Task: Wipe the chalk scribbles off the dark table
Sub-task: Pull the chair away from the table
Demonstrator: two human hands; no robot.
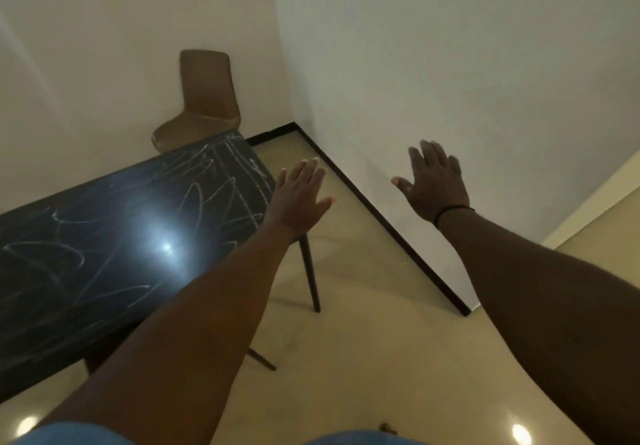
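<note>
Dark rectangular counter (104, 254), white chalk scribbles (194, 195) across whole top, lower left of view; left hand (299, 198) over counter's far right corner, fingers straight, spread, holding nothing; right hand (434, 185) off counter, near white wall (450, 63), fingers spread, empty; brown moulded chair (204, 98) behind counter; no cloth visible; risk: bare-palm wiping likely smears chalk instead of lifting it.
</note>
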